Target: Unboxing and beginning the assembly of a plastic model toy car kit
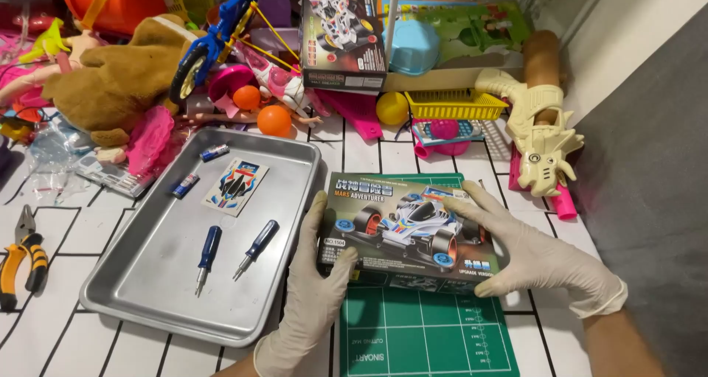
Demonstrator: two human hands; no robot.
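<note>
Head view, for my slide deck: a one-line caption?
Gloved left hand and right hand hold a toy car box beside a steel tray.

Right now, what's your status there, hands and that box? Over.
Left hand and right hand gloved, gripping toy car box by both ends. Box over green cutting mat. Metal tray with two screwdrivers just left.

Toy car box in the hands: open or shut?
Shut: the toy car box lies flat, no flap lifted, held between both gloved hands.
</note>
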